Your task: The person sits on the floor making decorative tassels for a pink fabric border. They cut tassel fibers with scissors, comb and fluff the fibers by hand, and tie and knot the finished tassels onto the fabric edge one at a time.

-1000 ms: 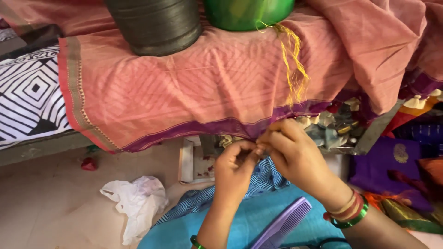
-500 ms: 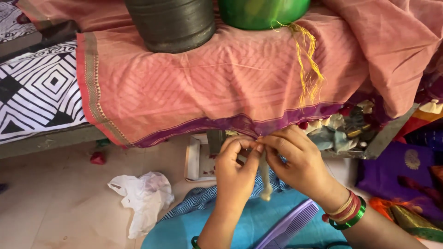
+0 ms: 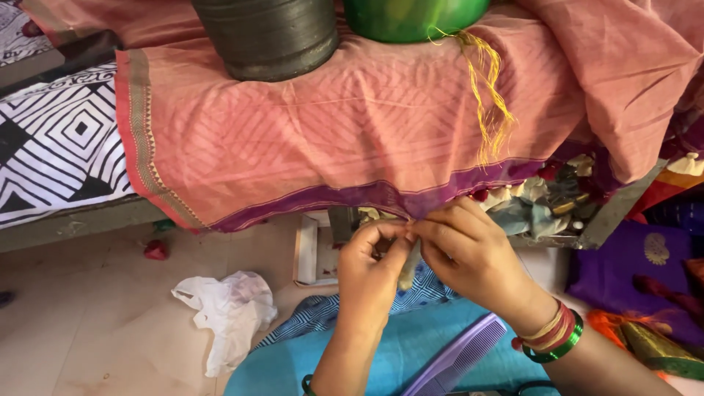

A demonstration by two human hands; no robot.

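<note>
While both hands meet at the purple border (image 3: 345, 196) of the pink cloth (image 3: 330, 125), a pale tassel of threads (image 3: 408, 270) is being worked at that edge.

Left hand (image 3: 370, 275) and right hand (image 3: 469, 257) are each pinched shut on the tassel, fingertips touching just under the hem, where the cloth hangs over the surface edge. Judged step: knotting or twisting the fringe; the next move calls for a tight, even pinch close to the border. A dark ribbed pot (image 3: 265, 37) and a green pot (image 3: 414, 16) stand on the cloth above, yellow threads (image 3: 488, 92) trailing beside them. No labels or signs are legible; a crumpled white bag (image 3: 229, 312) lies on the floor, a lilac comb (image 3: 458, 356) on the lap.
</note>
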